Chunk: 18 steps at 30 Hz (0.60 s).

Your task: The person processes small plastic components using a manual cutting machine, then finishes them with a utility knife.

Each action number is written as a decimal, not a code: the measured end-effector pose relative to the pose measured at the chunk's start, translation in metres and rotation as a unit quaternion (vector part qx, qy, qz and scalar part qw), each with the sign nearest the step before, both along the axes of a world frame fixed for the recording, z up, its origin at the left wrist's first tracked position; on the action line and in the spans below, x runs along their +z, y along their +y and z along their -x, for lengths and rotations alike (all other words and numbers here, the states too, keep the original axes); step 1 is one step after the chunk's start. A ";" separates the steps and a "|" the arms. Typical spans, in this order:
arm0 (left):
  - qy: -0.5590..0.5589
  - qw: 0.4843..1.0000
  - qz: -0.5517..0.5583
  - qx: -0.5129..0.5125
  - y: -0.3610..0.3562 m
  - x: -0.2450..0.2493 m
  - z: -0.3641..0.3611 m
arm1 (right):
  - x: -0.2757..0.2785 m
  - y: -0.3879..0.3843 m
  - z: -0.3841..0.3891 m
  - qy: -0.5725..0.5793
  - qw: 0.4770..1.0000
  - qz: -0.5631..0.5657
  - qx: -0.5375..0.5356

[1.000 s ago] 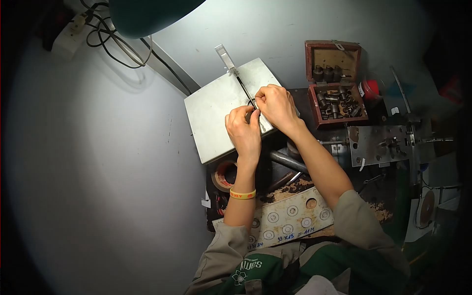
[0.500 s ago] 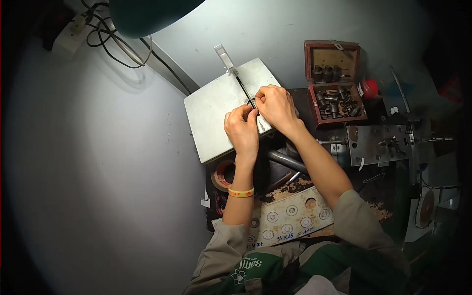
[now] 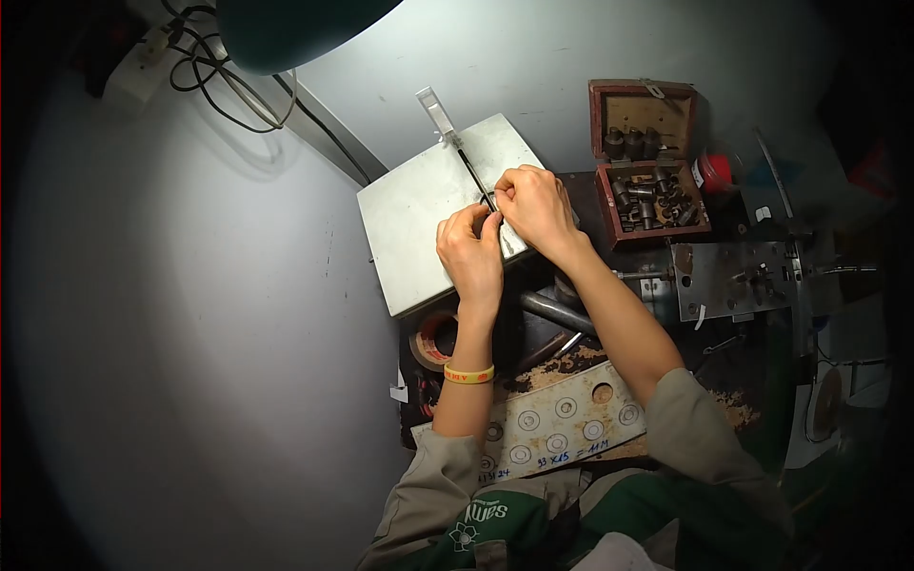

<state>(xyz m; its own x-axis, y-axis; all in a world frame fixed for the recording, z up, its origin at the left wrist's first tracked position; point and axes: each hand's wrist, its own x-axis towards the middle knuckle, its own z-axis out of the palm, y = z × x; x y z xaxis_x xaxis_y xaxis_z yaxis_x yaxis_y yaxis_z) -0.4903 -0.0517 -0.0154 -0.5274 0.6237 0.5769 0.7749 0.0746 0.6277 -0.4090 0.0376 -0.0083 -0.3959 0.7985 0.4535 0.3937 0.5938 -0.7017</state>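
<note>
My left hand (image 3: 471,252) and my right hand (image 3: 535,205) meet over the near right part of a square metal plate (image 3: 414,214). Both pinch the near end of a thin dark rod (image 3: 473,174) that runs up across the plate to a clear plastic piece (image 3: 438,112) at its far edge. What sits between the fingertips is hidden. A yellow band is on my left wrist.
An open wooden box (image 3: 649,162) of dark metal bits stands to the right. A metal bracket plate (image 3: 733,278), a tape roll (image 3: 433,338), a pale board with round holes (image 3: 562,423), a lamp shade (image 3: 286,29) and cables (image 3: 219,81) are around.
My left hand's fingers shifted slightly at the rod's end, up and then back a little. The right hand and the rod stayed in place.
</note>
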 end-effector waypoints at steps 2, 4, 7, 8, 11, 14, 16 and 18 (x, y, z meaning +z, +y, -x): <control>-0.006 1.000 0.000 -0.002 0.000 0.001 0.000 | -0.001 0.001 0.000 0.002 1.000 -0.005 0.003; -0.027 1.000 0.003 -0.002 0.000 0.002 -0.001 | -0.001 0.002 0.001 0.002 1.000 -0.008 0.005; -0.048 0.999 0.011 -0.003 -0.002 0.005 -0.002 | -0.002 0.003 0.001 0.008 1.000 -0.012 0.007; -0.053 0.998 0.013 -0.004 -0.002 0.006 -0.002 | -0.002 0.003 0.001 0.007 1.000 -0.009 0.007; -0.019 1.000 0.010 -0.009 -0.004 0.003 -0.001 | 0.000 0.002 0.000 0.003 1.000 -0.002 0.009; -0.033 0.999 0.024 -0.009 -0.006 0.003 -0.004 | 0.001 0.003 0.001 -0.001 1.000 -0.001 0.015; -0.012 1.000 0.017 -0.008 -0.006 0.002 -0.003 | 0.001 0.003 -0.001 0.002 1.000 0.004 0.022; -0.003 1.000 0.013 -0.007 -0.005 0.001 -0.001 | 0.001 0.003 0.000 0.002 1.000 0.002 0.019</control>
<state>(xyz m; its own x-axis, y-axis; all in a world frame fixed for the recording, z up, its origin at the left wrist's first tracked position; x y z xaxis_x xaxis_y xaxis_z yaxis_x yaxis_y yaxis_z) -0.4888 -0.0568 -0.0145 -0.5225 0.6452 0.5574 0.7720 0.0804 0.6305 -0.4092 0.0407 -0.0075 -0.4233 0.7849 0.4524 0.3683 0.6053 -0.7057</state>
